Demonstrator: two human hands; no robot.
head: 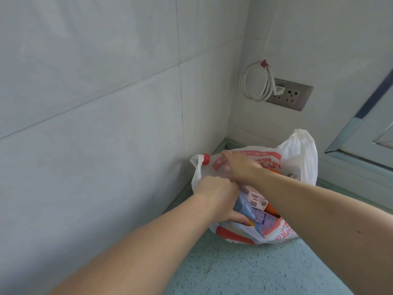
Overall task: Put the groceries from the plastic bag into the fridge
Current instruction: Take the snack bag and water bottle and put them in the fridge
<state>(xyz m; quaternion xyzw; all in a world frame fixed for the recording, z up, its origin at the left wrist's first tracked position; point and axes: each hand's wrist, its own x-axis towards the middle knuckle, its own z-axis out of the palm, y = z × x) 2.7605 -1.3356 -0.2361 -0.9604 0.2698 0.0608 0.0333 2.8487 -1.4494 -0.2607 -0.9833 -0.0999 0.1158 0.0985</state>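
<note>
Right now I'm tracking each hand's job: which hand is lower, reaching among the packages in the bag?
The left hand: it reaches among the packages in the plastic bag. The right hand is higher, at the bag's top near the red-capped bottle.

A home kitchen corner is suggested by white tiled walls [106,81], a speckled blue-green countertop [244,273], a wall socket [289,94] with coiled cable [255,81]

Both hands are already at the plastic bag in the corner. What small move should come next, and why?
Probably lift the bottle with the red cap up out of the plastic bag. The right hand is already on its upper part, and the left hand holds the near rim open over the pink box. The fridge is not in view.
</note>
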